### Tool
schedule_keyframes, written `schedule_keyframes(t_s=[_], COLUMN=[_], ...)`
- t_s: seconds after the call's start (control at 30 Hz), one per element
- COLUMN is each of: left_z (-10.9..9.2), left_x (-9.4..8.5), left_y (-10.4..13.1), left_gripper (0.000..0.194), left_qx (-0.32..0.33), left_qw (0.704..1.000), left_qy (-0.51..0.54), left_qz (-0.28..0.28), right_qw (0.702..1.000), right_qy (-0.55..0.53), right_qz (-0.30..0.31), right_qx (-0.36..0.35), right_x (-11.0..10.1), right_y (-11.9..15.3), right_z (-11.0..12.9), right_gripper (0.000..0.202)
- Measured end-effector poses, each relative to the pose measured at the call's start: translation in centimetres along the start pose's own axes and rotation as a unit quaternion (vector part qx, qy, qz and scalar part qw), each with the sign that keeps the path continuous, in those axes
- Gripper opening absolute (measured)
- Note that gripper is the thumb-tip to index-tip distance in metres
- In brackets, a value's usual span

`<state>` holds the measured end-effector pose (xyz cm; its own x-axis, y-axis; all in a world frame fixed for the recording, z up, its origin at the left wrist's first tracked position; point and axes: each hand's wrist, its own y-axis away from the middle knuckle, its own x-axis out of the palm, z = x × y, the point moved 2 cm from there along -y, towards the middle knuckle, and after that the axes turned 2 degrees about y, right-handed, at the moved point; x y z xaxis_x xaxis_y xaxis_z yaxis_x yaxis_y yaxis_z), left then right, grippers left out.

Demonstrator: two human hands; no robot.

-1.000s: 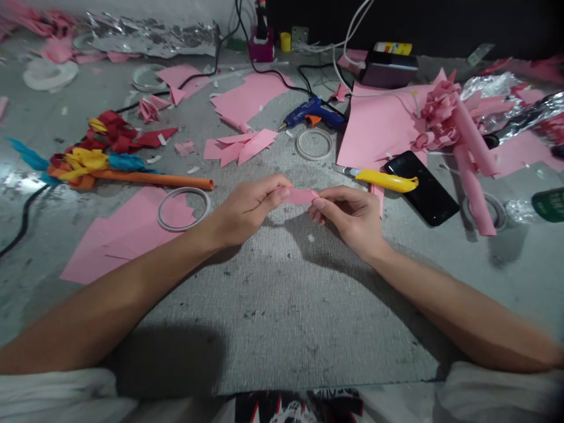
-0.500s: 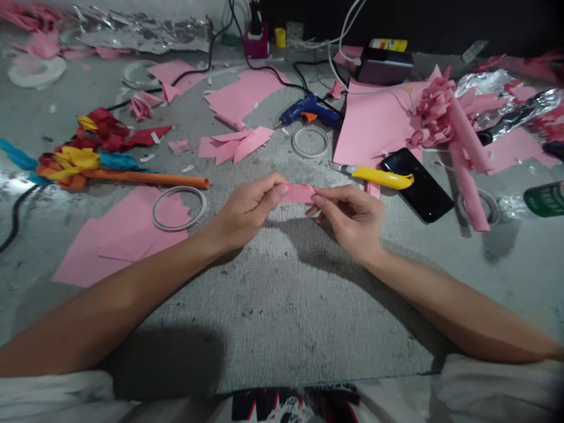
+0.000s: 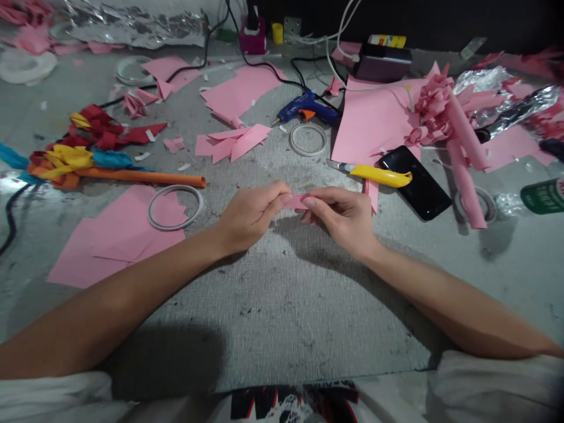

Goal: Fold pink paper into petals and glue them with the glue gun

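A small folded strip of pink paper [image 3: 296, 201] is stretched between my two hands, above the middle of the table. My left hand [image 3: 251, 216] pinches its left end between thumb and fingers. The right end is in the grip of my right hand [image 3: 346, 220], whose thumb lies on top; the lower fingers curl beneath. Part of the strip is hidden by the fingertips. Just right of my right hand lies a yellow cutter [image 3: 381, 175], resting partly on a black phone [image 3: 416, 183].
A blue glue gun [image 3: 306, 108] and a tape roll [image 3: 308, 139] lie beyond my hands. Pink sheets [image 3: 123, 235] and another roll are at left, near an orange paper stem [image 3: 145, 177]. Pink paper flowers [image 3: 434, 103] and a green can [image 3: 544, 195] are at right.
My right hand has moved slightly left, closer to my left hand, and less of the pink strip shows between them. The view has shifted a little.
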<state>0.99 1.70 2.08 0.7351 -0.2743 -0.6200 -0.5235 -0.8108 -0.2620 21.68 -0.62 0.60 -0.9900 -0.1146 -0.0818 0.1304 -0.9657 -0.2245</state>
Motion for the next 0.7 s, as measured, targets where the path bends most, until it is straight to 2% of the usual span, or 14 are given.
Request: schedule_keyframes(t_s=[0.17,0.47,0.57,0.7], left_z=[0.1,0.7,0.6,0.2], left_x=[-0.3,-1.0,-1.2,-1.4], left_y=[0.0,-0.3,-0.2,-0.2], left_gripper=[0.028,0.039,0.033,0.026], left_qx=[-0.003,-0.039,-0.031,-0.029], left_qw=[1.0,0.996,0.998,0.999], left_qy=[-0.008,0.075,0.06,0.028], left_qz=[0.008,0.014,0.004,-0.021], right_qw=[1.0,1.0,0.999,0.994], right_qy=[0.01,0.022,0.006,-0.025], right_qz=[-0.001,0.009,0.016,0.06], right_qx=[-0.011,0.004,0.028,0.084], right_x=[-0.3,-1.0,-1.0,-0.8], right_y=[-0.2,-0.6,-0.9,-1.1], right_z=[0.2,0.0,-0.1,-0.2], right_gripper=[0.018,0.022,0.025,0.036])
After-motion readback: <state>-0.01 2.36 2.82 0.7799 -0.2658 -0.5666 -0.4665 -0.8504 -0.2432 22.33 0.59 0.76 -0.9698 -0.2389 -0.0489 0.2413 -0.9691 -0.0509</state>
